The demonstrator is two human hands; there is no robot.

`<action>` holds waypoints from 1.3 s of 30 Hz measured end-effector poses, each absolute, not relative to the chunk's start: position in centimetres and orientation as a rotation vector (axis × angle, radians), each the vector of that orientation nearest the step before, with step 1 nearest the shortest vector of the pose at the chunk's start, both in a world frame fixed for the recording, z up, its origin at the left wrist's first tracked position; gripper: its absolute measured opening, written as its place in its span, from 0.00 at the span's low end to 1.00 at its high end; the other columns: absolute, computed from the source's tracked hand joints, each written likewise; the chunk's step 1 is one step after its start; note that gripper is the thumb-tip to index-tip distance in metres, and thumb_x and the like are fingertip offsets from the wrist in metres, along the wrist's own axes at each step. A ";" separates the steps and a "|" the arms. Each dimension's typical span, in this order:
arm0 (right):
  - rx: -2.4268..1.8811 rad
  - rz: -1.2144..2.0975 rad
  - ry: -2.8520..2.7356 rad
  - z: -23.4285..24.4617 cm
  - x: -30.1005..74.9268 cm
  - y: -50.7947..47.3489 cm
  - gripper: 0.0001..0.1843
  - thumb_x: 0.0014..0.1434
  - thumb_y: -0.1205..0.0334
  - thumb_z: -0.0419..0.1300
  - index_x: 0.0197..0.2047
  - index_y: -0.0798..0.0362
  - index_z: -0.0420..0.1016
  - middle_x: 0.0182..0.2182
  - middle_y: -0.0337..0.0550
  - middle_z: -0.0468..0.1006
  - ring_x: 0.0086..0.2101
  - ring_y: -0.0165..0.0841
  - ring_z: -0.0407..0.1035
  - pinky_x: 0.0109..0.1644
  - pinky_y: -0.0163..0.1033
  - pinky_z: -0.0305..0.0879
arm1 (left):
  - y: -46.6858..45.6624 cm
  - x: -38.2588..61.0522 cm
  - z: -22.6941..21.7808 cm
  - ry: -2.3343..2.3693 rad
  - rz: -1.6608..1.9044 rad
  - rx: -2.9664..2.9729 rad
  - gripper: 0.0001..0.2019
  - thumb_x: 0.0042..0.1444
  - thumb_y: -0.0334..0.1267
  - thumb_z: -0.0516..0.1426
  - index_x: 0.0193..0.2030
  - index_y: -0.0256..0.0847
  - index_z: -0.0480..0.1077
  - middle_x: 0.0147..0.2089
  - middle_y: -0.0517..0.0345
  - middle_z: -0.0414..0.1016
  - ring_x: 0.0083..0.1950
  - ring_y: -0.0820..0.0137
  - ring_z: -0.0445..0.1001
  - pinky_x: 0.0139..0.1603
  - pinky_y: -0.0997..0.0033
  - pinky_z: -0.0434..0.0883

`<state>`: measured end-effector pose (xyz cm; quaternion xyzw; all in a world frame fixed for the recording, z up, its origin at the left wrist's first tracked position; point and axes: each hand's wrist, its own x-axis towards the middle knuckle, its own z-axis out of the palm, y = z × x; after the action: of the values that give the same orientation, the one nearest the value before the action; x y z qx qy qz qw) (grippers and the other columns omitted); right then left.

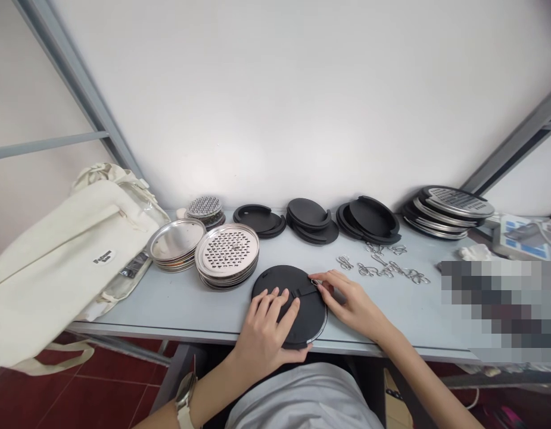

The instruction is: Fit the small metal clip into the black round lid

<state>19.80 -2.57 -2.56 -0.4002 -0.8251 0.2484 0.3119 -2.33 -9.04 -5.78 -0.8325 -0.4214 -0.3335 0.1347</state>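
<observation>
A black round disc [279, 283] with a silver metal edge on its right side lies near the table's front edge. My left hand [268, 328] grips it, fingers over the top and thumb at the near rim. At the disc's upper right, my right hand [346, 298] is closed in a pinch on a small bent-wire clip [314, 282], beside a slot in the black surface. More loose wire clips [385, 266] are scattered on the table beyond my right hand. Left of the disc stands a stack of round metal grater plates [228, 250], next to a stack of plain-faced metal discs [177, 238].
Along the wall stand a smaller stack of grater discs [205, 207], several black round holders [308, 213] and a stack of assembled grater discs [458, 202]. A cream cloth bag [78, 250] covers the table's left end. At right sits a blue-and-white box [525, 238].
</observation>
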 end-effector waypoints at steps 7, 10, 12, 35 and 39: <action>-1.050 0.691 -2.175 -2.6 19.9 -2.6 0.12 0.65 0.63 0.51 0.50 0.51 0.68 0.31 0.40 0.68 0.33 0.33 0.67 0.41 0.39 0.66 | -9.0 -2.3 -5.8 -1.211 -0.978 -2.397 0.28 0.54 0.52 0.58 0.57 0.36 0.69 0.54 0.45 0.72 0.56 0.55 0.68 0.60 0.53 0.62; -1.058 0.732 -2.169 -2.7 20.0 -2.5 0.11 0.66 0.62 0.51 0.50 0.51 0.67 0.30 0.38 0.67 0.32 0.32 0.65 0.40 0.38 0.65 | -9.0 -2.3 -5.8 -1.210 -0.981 -2.398 0.28 0.53 0.52 0.59 0.57 0.36 0.69 0.54 0.45 0.72 0.56 0.55 0.69 0.60 0.54 0.62; -1.059 0.767 -2.166 -2.9 20.0 -2.4 0.10 0.66 0.61 0.51 0.49 0.51 0.66 0.29 0.37 0.66 0.31 0.31 0.64 0.39 0.37 0.64 | -9.0 -2.3 -5.8 -1.210 -0.981 -2.398 0.29 0.53 0.52 0.59 0.57 0.36 0.69 0.54 0.45 0.72 0.56 0.55 0.68 0.60 0.53 0.62; -1.069 0.965 -2.111 -3.2 20.0 -2.5 0.05 0.67 0.58 0.49 0.44 0.49 0.59 0.26 0.32 0.59 0.26 0.29 0.58 0.34 0.35 0.60 | -9.0 -2.3 -5.6 -1.215 -0.957 -2.407 0.29 0.53 0.52 0.59 0.58 0.37 0.69 0.54 0.45 0.72 0.56 0.55 0.68 0.60 0.53 0.62; -1.085 0.981 -2.107 -3.1 20.0 -2.5 0.05 0.67 0.58 0.49 0.45 0.49 0.60 0.26 0.32 0.59 0.26 0.29 0.57 0.32 0.34 0.57 | -9.0 -2.3 -5.6 -1.217 -0.962 -2.404 0.28 0.53 0.52 0.59 0.57 0.37 0.69 0.54 0.45 0.72 0.56 0.55 0.69 0.60 0.54 0.63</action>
<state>20.01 -2.46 -3.11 -0.4055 -0.7875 0.3666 0.2846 -2.28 -9.02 -5.64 -0.8321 -0.4210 -0.3329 0.1397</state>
